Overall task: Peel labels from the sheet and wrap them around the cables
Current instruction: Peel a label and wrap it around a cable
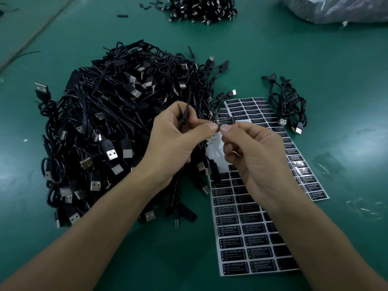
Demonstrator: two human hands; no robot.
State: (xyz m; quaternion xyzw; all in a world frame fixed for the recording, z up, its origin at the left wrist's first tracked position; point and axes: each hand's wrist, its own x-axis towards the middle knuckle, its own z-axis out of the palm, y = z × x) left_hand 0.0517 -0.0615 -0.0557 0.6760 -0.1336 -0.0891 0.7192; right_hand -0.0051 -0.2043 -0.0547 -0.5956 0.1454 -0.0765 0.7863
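- pinching a thin black cable (185, 111), the left hand (172, 148) holds it over the cable pile (100, 114).
- right hand (256, 160) pinches one black label (225, 121) beside the left thumb.
- label sheet (231, 244) lies flat beneath the right hand.

Black cables (109, 127) – silver plugs; black labels (231, 242), white print; green table (315, 70).

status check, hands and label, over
Left hand grips one black cable. Right hand pinches a peeled label beside it, not yet wrapped. Label sheet lies under the right wrist, cable pile to the left.
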